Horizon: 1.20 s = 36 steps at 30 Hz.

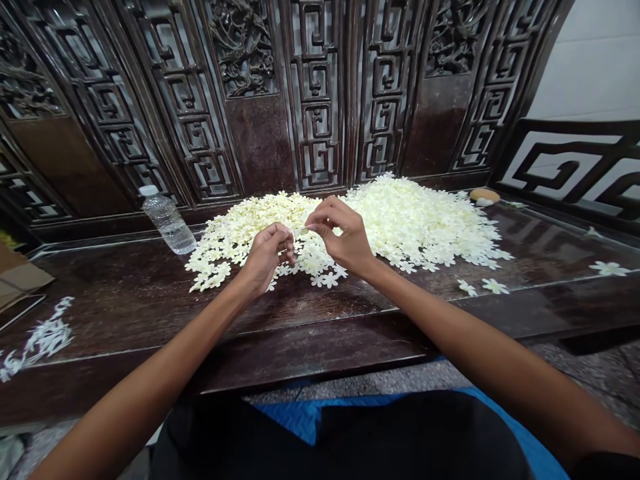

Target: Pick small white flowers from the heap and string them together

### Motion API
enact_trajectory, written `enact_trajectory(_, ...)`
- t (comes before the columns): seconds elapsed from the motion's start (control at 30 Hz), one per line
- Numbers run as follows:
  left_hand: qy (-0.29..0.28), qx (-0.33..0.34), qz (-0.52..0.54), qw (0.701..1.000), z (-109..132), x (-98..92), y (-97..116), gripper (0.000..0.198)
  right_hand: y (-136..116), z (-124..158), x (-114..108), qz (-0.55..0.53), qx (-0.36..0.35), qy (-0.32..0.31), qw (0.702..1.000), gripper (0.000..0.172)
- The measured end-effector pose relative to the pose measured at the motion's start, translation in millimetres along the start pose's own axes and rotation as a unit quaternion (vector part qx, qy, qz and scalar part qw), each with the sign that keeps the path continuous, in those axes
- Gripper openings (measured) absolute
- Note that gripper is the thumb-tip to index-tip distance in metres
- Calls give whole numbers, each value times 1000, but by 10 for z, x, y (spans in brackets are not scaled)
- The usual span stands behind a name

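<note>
Both of my hands meet in front of a wide heap of white, star-shaped flowers (420,217) on a dark wooden bench. My left hand (270,257) is closed, thumb and fingertips pinched together. Close by on its right, my right hand (346,237) also pinches, its thumb and index fingertips pointing left. A small whitish bit shows between the two sets of fingertips, but it blends with the pale flowers behind, so what either hand holds is unclear. Yellower flowers (235,233) make up the heap's left part, just beyond my left hand.
A clear plastic bottle (170,221) stands tilted in view, left of the heap. White strings (47,339) lie near the bench's left front edge, beside a cardboard box (20,273). Loose flowers (495,286) lie to the right. A carved wooden back (260,137) rises behind.
</note>
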<state>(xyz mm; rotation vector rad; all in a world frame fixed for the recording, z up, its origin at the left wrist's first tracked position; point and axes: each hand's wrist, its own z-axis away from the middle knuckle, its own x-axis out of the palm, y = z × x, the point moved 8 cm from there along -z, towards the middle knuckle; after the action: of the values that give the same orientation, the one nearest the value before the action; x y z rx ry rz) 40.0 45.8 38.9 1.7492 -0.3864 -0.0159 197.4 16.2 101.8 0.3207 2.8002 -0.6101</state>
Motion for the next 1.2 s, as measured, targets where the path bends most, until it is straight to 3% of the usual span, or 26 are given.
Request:
enact_trajectory(0.1,16,-19,-39,999,-27,-75,-95,26,23,-13,-53,10,15,17,1000,35)
enact_trajectory(0.27,-12,-51,-121,991,-27,-30,-215,37,99,-12,-49,21,48,14,999,36)
enact_trajectory(0.37,2,-13,-118,993,-26,-24,-114,34,167,8,8,16,68,-11,998,33)
enact_trajectory(0.53,-26,76,-159,984,-13,31,110,40,243,46,88,4,91,-42,995,31)
enact_trajectory(0.67,-15,94,-199,975,-5,28,116,39,284,71,107,-7,118,-43,992,31)
enact_trajectory(0.97,-7,95,-161,982,-15,-3,66,32,334,101,153,-30,143,-45,988,38)
enact_trajectory(1.2,-33,65,-78,994,-16,18,12,27,298,123,204,-38,149,-59,986,30)
